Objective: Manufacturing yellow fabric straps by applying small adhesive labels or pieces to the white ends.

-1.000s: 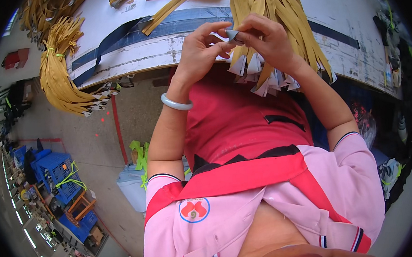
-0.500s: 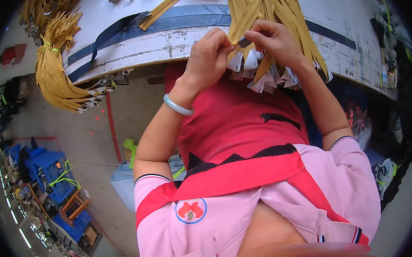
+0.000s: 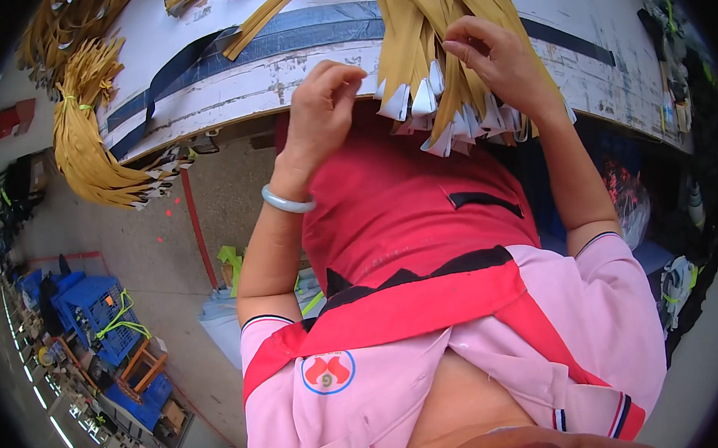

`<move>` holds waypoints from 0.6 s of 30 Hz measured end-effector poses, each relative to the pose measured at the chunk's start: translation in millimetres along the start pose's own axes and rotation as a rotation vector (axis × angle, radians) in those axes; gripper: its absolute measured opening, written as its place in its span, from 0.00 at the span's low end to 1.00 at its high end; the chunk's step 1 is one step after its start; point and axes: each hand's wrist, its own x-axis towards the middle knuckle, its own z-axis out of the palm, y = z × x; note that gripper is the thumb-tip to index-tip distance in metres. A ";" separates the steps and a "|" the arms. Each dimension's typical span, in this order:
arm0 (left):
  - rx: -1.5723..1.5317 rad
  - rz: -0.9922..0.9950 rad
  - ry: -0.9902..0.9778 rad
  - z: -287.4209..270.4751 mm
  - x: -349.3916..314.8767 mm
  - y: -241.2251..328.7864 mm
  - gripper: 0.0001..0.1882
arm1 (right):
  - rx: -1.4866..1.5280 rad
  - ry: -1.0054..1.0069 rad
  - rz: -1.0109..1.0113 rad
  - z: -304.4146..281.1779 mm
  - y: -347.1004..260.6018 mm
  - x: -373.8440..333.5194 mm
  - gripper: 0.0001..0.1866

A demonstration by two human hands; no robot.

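1. Nearest me, my bare forearms reach up and forward on either side of my red apron (image 3: 407, 196), both elbows bent; a pale bracelet (image 3: 287, 200) circles my left wrist.
2. My left hand (image 3: 323, 110) is raised just in front of the worktop's near edge, left of the hanging strips and apart from them. Its fingers are half curled, the forefinger pointing right, and I see nothing in its grasp.
3. My right hand (image 3: 502, 64) is over the right part of the bundle, wrist bent, fingers loosely curled toward the left, thumb beneath them. It seems to have hold of nothing; I cannot tell whether its underside touches the strips.
4. The yellow-brown strips (image 3: 412, 33) lie in a thick bundle across the worktop (image 3: 586, 17) and droop over its near edge, in front of my apron. They are flat and overlapping, and their white ends (image 3: 424, 101) fan out at uneven heights, some folded into points.
5. Half a second ago my hands were close together, pinching at a small grey piece and a yellowish end between them; now they are well apart, that piece is gone from my fingers, and more white ends show at the bundle's left side.
6. Farther off to the left, a second bundle (image 3: 87, 151), bound with a yellow-green tie (image 3: 76, 102), hangs over the worktop's edge.
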 end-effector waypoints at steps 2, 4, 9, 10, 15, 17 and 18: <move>-0.069 -0.067 -0.075 17.6 -4.5 12.2 0.05 | -0.032 -0.118 -0.049 -0.6 -3.0 -0.6 0.09; -0.102 -0.064 -0.089 28.2 -12.2 20.8 0.05 | -0.014 -0.181 -0.047 -1.5 -3.3 -6.6 0.08; -0.042 -0.152 -0.304 60.6 -47.7 37.2 0.10 | -0.022 -0.229 -0.183 13.9 -7.6 -23.4 0.07; -0.118 -0.124 -0.254 67.3 -50.5 33.3 0.08 | -0.008 -0.227 -0.228 18.0 -8.3 -26.0 0.07; -0.225 -0.077 -0.147 47.9 -49.4 37.7 0.05 | 0.099 -0.368 -0.248 20.6 -28.4 -40.9 0.05; -0.252 -0.096 -0.141 40.8 -47.9 38.2 0.04 | 0.075 -0.389 -0.237 20.1 -32.2 -43.1 0.05; -0.234 -0.086 -0.157 40.0 -49.5 37.6 0.04 | 0.047 -0.413 -0.215 20.1 -33.0 -44.2 0.05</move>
